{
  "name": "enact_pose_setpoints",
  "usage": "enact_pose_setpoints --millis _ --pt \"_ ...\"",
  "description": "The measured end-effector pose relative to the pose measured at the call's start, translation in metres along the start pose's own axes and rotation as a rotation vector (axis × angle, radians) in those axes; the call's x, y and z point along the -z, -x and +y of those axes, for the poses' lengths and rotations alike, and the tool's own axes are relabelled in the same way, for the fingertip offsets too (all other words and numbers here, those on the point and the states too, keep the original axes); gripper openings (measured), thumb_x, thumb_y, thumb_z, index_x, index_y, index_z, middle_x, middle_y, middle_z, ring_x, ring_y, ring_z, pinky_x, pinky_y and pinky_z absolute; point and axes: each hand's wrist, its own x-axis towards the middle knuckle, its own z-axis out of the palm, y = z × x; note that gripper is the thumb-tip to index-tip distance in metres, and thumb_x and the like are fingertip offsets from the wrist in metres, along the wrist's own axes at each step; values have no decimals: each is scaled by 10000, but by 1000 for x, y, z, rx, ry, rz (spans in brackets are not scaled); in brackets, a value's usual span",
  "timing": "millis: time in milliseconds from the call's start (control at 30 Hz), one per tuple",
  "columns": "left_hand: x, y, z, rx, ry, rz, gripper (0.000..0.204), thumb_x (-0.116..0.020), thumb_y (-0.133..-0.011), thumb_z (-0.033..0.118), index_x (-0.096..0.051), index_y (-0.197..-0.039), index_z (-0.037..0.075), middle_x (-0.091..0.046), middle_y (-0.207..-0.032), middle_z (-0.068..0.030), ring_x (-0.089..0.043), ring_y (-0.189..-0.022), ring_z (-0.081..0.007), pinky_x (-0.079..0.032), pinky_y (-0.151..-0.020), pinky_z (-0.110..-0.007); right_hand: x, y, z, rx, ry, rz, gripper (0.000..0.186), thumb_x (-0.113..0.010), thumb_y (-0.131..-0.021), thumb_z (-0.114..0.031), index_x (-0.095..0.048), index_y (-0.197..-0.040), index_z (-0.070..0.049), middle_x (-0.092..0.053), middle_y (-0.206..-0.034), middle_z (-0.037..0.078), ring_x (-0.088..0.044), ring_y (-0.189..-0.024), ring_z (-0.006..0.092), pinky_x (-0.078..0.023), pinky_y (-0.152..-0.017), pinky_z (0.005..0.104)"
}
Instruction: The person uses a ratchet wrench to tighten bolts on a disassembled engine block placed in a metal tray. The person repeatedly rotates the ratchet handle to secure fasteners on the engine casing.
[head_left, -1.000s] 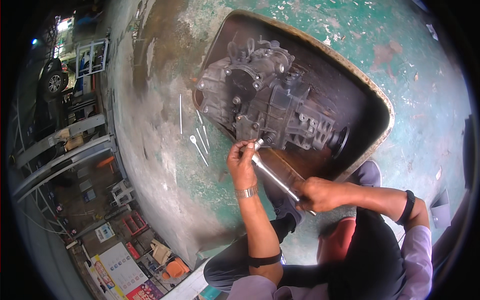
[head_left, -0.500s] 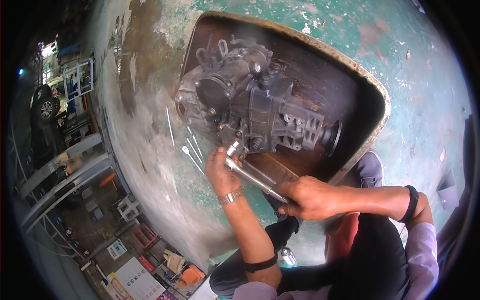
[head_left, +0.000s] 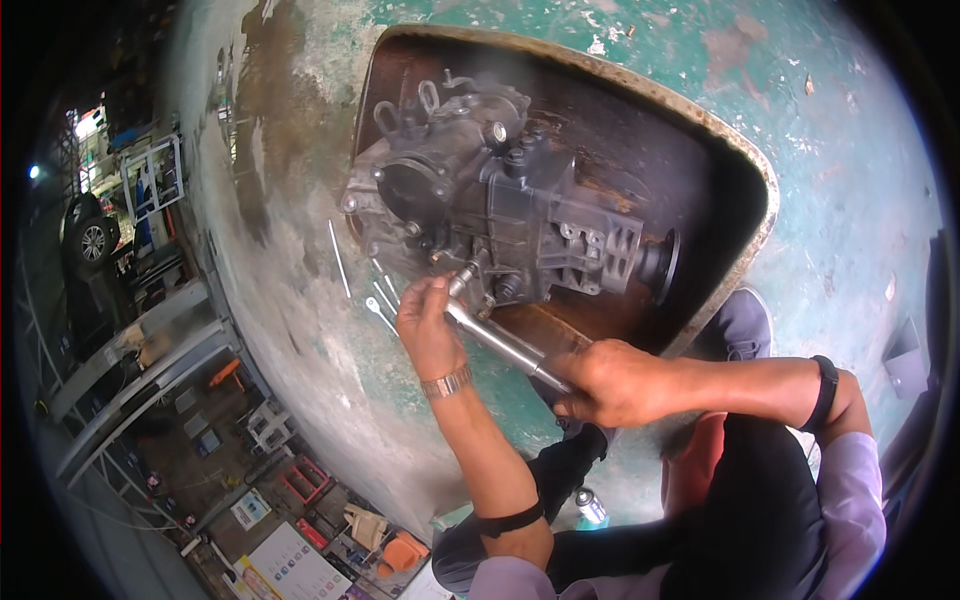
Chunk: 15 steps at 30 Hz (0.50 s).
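Observation:
A dark metal gearbox (head_left: 515,215) lies in a rusty-rimmed tray (head_left: 690,112). My right hand (head_left: 618,382) is wrapped round the handle end of a long silver torque wrench (head_left: 500,347). At its head, my left hand (head_left: 430,325) is closed, the fingers pinching round the head and the socket (head_left: 462,280). The socket points at the near side of the gearbox and appears to meet a bolt there; whether it is fully seated cannot be made out. A metal-band watch (head_left: 446,382) circles my left wrist.
Left of the gearbox lie a ratchet (head_left: 374,305) and a thin metal rod (head_left: 340,258) on the worn green floor. A spray can (head_left: 590,508) stands by my leg, and my shoe (head_left: 742,325) is near the tray corner. Workshop clutter fills the lower left.
The wrench head and socket have moved up toward the gearbox, from held apart to against its near side. My left hand has shifted up and slightly left with them.

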Motion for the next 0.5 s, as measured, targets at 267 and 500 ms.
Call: enact_pose_setpoints --millis 267,500 --pt "0 -4 -2 102 110 90 130 -684 -876 123 -625 -909 13 -666 -876 -112 -613 -670 -191 -493 -556 -315 40 10 -27 47 -76 84 367 -699 -849 -239 -581 -1003 73 -626 -768 266 -623 -802 453 -491 -714 485" --pt "8 -15 -2 291 124 45 283 -660 -892 313 -601 -974 49 -636 -859 -63 -604 -651 -197 -427 -508 -325 91 4 -46 136 -96 175 636 -751 -824 -327 -547 -1225 123 -679 -1012 250 -684 -832 283 -541 -708 389"
